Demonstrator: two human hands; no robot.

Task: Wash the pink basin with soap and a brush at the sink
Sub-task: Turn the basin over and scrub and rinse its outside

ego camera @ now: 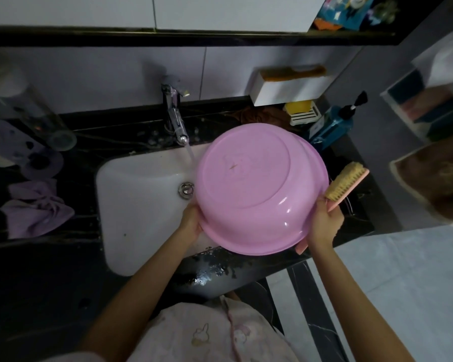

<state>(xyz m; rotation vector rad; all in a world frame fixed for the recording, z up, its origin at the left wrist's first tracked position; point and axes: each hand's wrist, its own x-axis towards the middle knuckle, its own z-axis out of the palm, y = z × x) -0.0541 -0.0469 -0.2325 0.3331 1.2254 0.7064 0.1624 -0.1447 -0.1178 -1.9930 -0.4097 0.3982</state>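
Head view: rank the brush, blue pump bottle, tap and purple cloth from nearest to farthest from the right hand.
1. The brush, held in the right hand itself.
2. The blue pump bottle, behind the hand, right of the sink.
3. The tap, at the sink's back edge, off to the left.
4. The purple cloth, left of the sink, farthest.

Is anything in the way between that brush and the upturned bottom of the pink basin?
Nothing visible is. The right hand holds the brush right beside the pink basin, whose upturned bottom is bare. The left hand grips the opposite rim, off the bottom.
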